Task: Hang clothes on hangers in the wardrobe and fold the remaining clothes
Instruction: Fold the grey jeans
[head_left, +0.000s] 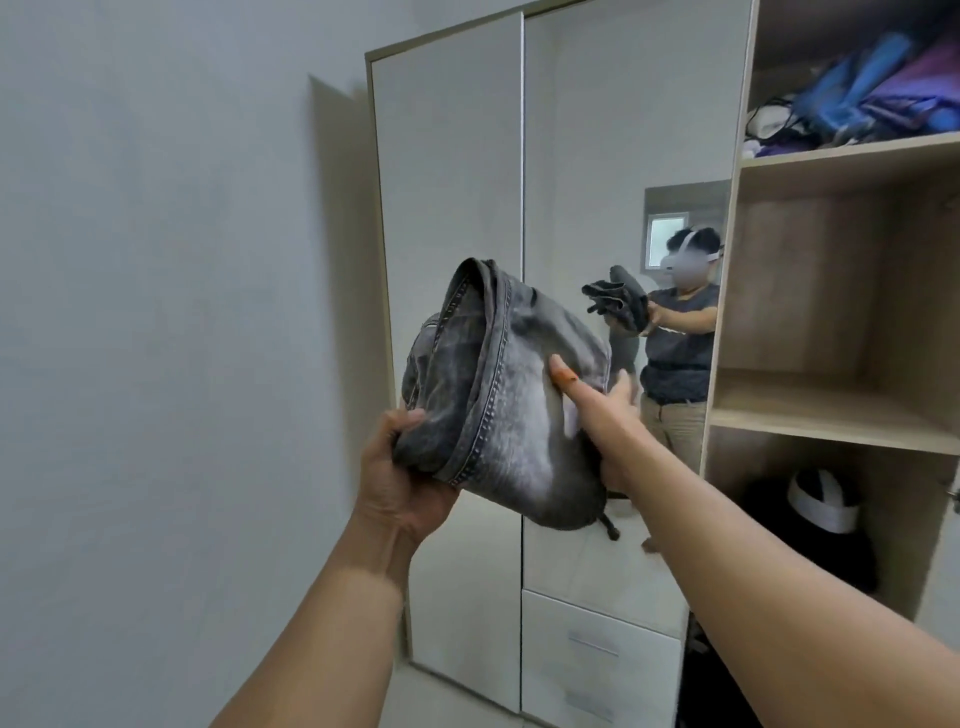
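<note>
Folded grey jeans (511, 400) at frame centre, pinched between left hand (402, 475) grip at the lower edge and right hand (605, 415) grip closed on the side; loose layers may unfold before reaching the empty wardrobe shelf (831, 423) at right.

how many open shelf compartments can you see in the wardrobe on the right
3, stacked: the top compartment holds blue and purple items, the middle compartment looks bare, the bottom compartment holds dark things and a white item. More may lie beyond the frame.

Single head view, facing forward toward wardrobe (613, 156) mirror door, close range (wearer reflected there).
</note>
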